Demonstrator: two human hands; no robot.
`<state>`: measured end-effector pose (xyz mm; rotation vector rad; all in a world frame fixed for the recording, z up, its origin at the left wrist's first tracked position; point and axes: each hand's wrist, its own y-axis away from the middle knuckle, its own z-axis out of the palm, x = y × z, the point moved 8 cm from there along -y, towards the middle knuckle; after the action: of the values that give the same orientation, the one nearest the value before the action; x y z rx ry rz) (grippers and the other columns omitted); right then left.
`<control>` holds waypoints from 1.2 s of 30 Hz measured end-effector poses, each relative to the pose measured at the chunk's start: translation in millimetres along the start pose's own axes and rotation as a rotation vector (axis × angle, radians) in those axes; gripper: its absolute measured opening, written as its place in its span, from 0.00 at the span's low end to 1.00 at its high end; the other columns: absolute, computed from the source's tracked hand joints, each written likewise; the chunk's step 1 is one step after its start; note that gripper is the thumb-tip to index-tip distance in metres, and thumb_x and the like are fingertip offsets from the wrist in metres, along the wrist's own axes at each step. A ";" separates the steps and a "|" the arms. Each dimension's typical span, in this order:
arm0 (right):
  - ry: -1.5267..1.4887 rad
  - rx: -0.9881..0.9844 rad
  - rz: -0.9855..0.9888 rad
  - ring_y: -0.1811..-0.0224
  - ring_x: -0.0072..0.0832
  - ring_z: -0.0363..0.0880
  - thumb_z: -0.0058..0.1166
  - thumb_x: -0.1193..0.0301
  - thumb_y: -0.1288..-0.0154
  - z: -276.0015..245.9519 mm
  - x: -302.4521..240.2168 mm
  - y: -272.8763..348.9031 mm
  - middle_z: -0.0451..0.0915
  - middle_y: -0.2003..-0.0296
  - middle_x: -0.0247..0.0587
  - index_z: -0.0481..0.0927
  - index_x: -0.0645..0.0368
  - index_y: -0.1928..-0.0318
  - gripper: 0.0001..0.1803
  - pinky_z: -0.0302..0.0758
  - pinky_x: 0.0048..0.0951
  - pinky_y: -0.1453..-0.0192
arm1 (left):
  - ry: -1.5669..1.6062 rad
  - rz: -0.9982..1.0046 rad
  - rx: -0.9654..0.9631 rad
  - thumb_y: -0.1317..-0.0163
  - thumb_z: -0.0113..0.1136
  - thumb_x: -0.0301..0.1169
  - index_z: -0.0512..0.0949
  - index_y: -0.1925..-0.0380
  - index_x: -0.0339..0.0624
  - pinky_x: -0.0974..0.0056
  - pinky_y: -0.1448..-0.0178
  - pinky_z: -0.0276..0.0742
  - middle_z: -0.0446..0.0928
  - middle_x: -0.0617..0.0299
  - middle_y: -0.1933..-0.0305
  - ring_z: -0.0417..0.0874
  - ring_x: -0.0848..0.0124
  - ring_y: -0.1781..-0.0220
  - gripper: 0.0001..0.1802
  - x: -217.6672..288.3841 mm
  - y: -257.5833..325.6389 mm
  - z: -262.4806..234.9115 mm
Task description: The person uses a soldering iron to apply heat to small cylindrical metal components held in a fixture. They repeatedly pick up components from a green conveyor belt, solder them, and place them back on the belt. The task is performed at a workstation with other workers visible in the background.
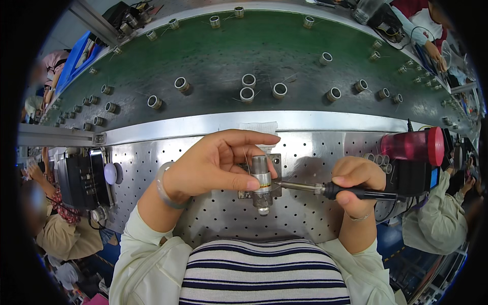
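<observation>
From the head camera, we look down on two bare hands above a silver perforated metal worktop point(305, 223). We see the left hand point(211, 162) pinching a silver-grey, stepped metal cylinder point(262, 193) between thumb and fingers, a yellowish band circling its middle. The cylinder is upright in that pinch, and a dark, square metal plate point(276, 165) shows partly behind it.

To the right of this grip, we find the right hand point(360, 178) closed around a black-handled soldering iron point(330, 191). Its slim metal tip points left and meets the cylinder's side in our view; we cannot tell whether they touch.

Just beyond the right hand are a translucent pink tub point(409, 146) and several small metal rings point(378, 160). Farther ahead of both grips, we see a dark green belt point(213, 51) dotted with short, silver metal tubes point(280, 96).
</observation>
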<state>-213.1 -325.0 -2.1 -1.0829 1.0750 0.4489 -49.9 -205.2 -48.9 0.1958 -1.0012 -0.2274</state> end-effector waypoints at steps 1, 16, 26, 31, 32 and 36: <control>-0.030 0.028 0.016 0.78 0.29 0.76 0.66 0.79 0.52 -3.1 2.6 1.8 0.79 0.77 0.44 0.80 0.69 0.68 0.11 0.70 0.26 0.73 | 0.015 0.008 -0.009 0.50 0.68 0.20 0.63 0.36 0.28 0.73 0.51 0.78 0.79 0.47 0.55 0.81 0.71 0.54 0.39 -0.2 0.1 -2.3; -0.030 0.008 0.066 0.77 0.30 0.77 0.68 0.79 0.54 6.5 7.4 -0.1 0.80 0.74 0.46 0.81 0.69 0.66 0.13 0.72 0.25 0.71 | 0.069 -0.031 0.034 0.53 0.71 0.19 0.63 0.36 0.29 0.70 0.49 0.77 0.80 0.55 0.60 0.82 0.71 0.56 0.42 -10.5 -0.8 -8.8; -0.075 0.030 0.060 0.77 0.30 0.77 0.69 0.80 0.55 3.5 7.5 0.9 0.80 0.75 0.46 0.80 0.70 0.67 0.13 0.72 0.25 0.72 | 0.077 -0.029 0.015 0.52 0.69 0.19 0.59 0.34 0.29 0.68 0.46 0.77 0.80 0.49 0.57 0.83 0.66 0.52 0.44 -8.2 0.2 -7.3; -0.056 -0.016 0.049 0.78 0.31 0.78 0.69 0.80 0.56 6.6 4.5 -1.6 0.80 0.75 0.47 0.81 0.69 0.67 0.13 0.71 0.25 0.73 | 0.075 -0.034 0.011 0.52 0.69 0.19 0.59 0.34 0.29 0.68 0.46 0.76 0.81 0.49 0.57 0.83 0.66 0.52 0.44 -7.9 -0.2 -7.0; -0.047 -0.024 0.047 0.77 0.31 0.78 0.70 0.80 0.56 6.9 4.2 -1.7 0.80 0.75 0.46 0.81 0.69 0.67 0.14 0.71 0.25 0.73 | 0.075 -0.037 0.010 0.52 0.69 0.19 0.59 0.34 0.29 0.68 0.45 0.76 0.81 0.49 0.57 0.83 0.66 0.52 0.44 -8.1 -0.3 -6.9; -0.012 -0.043 0.033 0.77 0.31 0.78 0.70 0.80 0.57 7.6 1.9 -1.5 0.80 0.75 0.46 0.81 0.69 0.67 0.14 0.72 0.25 0.73 | 0.079 -0.038 0.017 0.52 0.69 0.19 0.59 0.34 0.29 0.68 0.45 0.76 0.81 0.49 0.57 0.83 0.66 0.52 0.44 -8.7 -0.1 -6.6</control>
<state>-207.5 -319.3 -2.6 -1.0999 1.0777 0.5062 -48.8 -202.5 -59.4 0.2376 -0.9218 -0.2444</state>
